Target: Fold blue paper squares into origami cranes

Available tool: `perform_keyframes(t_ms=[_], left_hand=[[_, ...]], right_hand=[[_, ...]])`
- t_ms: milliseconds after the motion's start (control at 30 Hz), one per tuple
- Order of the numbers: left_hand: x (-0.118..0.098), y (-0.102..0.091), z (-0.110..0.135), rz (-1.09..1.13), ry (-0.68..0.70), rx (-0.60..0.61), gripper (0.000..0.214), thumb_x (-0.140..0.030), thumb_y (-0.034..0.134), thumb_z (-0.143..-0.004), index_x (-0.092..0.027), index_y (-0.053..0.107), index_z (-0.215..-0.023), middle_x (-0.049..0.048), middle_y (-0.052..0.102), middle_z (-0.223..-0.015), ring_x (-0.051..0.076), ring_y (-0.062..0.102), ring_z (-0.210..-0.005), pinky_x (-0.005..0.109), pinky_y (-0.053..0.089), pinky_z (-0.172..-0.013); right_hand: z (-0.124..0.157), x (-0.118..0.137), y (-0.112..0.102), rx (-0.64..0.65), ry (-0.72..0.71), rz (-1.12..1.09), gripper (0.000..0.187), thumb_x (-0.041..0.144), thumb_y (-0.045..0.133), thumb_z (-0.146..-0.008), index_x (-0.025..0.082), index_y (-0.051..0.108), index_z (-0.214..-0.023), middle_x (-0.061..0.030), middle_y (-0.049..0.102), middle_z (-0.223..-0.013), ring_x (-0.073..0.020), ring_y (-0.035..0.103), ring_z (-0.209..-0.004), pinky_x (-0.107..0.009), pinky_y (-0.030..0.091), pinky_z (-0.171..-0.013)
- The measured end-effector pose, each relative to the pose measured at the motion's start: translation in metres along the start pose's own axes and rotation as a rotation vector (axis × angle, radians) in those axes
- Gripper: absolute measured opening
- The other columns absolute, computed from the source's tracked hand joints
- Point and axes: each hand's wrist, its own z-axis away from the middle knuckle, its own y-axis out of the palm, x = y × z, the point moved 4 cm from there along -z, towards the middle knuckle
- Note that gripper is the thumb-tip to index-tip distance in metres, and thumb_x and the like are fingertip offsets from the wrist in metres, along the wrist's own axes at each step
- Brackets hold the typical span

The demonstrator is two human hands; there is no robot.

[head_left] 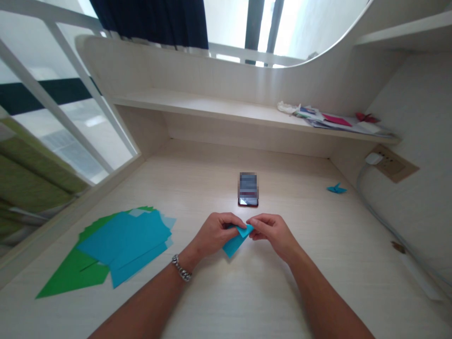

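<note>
Fingers (229, 218) on both hands are closed tight on one small blue paper (233, 245), which is held near the middle of the bench (219, 306). The left hand (213, 233) grips its top part, with the thumb over a fold, most likely so the paper can't slip. The right hand (275, 233) pinches the tip at the other end, so it seems to have charge of that one corner. Its wide end pokes out below the hands, where no finger covers it. Both hands are low and close together, maybe because the paper is so small. Just past them is a phone (248, 188), face up, which would make it easy to look at; its screen is too blurred to read. Off to the left is a pile of blue sheets (137, 238) on top of green sheets (74, 278), perhaps put there to be near but out of the way. Far to the right sits a little folded blue shape (336, 189), well apart from the hands, where it likely won't get bumped.
</note>
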Motion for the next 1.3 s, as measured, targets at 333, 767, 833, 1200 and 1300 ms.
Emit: perform_keyframes(t_ms=[333,767,833,1200,1300], left_hand=[[0.005,0.003,-0.001,0.017,-0.101,-0.016,0.015,-0.016,0.064,-0.071,-0.014,0.071,-0.084,0.0049,0.072,-0.080,0.016,0.064,-0.071,0.024,0.050,-0.062],[0.007,0.002,-0.002,0.098,-0.101,0.065,0.023,-0.018,0.060,-0.076,-0.015,0.072,-0.095,0.0082,0.073,-0.093,0.019,0.067,-0.083,0.028,0.053,-0.072],[0.007,0.002,-0.001,0.065,-0.102,0.057,0.022,-0.019,0.061,-0.076,-0.015,0.073,-0.093,0.0079,0.074,-0.090,0.019,0.067,-0.080,0.027,0.053,-0.068],[0.008,0.002,-0.002,0.061,-0.066,0.086,0.022,-0.022,0.060,-0.079,-0.017,0.074,-0.095,0.0084,0.074,-0.096,0.021,0.068,-0.085,0.030,0.054,-0.074],[0.003,0.000,-0.002,0.094,-0.051,0.111,0.021,-0.020,0.058,-0.081,-0.017,0.074,-0.093,0.0085,0.073,-0.099,0.021,0.068,-0.088,0.030,0.053,-0.077]], right_hand=[[-0.003,-0.006,-0.004,0.028,-0.035,0.133,0.024,0.033,0.072,-0.070,0.013,0.074,-0.084,-0.0051,0.068,-0.069,-0.0155,0.062,-0.064,-0.030,0.051,-0.063],[-0.002,-0.002,-0.010,0.043,-0.055,0.184,0.022,0.030,0.070,-0.070,0.014,0.073,-0.085,-0.0044,0.068,-0.068,-0.0155,0.061,-0.064,-0.030,0.051,-0.064],[-0.002,-0.003,-0.010,0.045,-0.059,0.191,0.021,0.029,0.070,-0.071,0.014,0.074,-0.084,-0.0042,0.068,-0.068,-0.0156,0.061,-0.063,-0.031,0.051,-0.064],[0.000,-0.001,-0.011,0.070,-0.071,0.185,0.020,0.028,0.069,-0.071,0.014,0.074,-0.086,-0.0040,0.068,-0.068,-0.0153,0.061,-0.063,-0.030,0.051,-0.064],[-0.001,0.001,-0.011,0.071,-0.069,0.187,0.021,0.029,0.070,-0.071,0.014,0.074,-0.086,-0.0041,0.069,-0.068,-0.0156,0.061,-0.063,-0.031,0.051,-0.064]])
